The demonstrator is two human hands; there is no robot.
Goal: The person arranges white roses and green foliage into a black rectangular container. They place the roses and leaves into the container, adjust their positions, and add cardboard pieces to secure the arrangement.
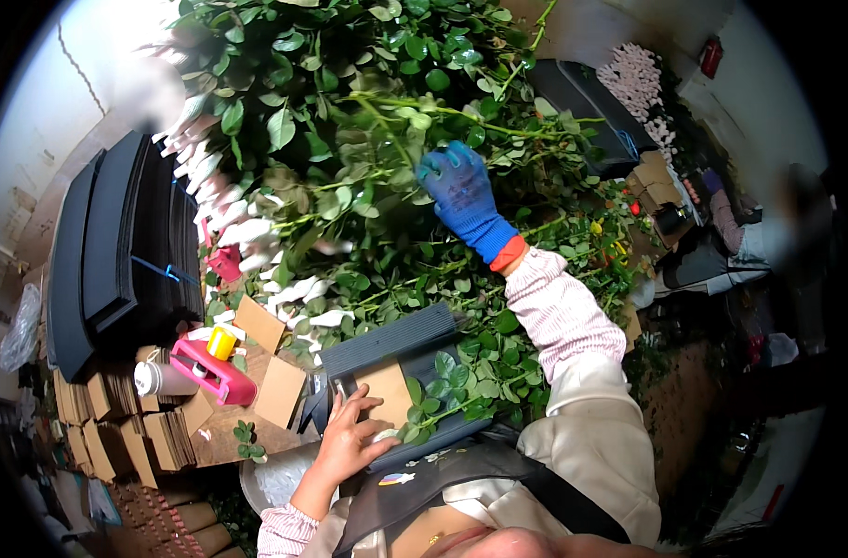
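My left hand [348,439] is bare and rests with fingers spread on a brown cardboard piece [387,389], which lies inside a folded dark grey corrugated sheet [387,339] close to my body. A leafy stem [454,409] lies across that sheet, its lower end near my left thumb, where something small and white shows. Reaching forward, my right hand [457,191] wears a blue glove. Its fingers are curled round a green leafy stem [387,132] within a large heap of rose-like stems [294,84]; the fingertips are partly hidden.
White-sleeved stem ends [229,209] line the heap's left side. A pink tape dispenser [221,379], a lidded white cup [154,378] and brown cardboard stacks [117,432] stand left, below dark sheet stacks [117,242]. More dark sheets [582,112] lie back right. Another person [735,228] is at right.
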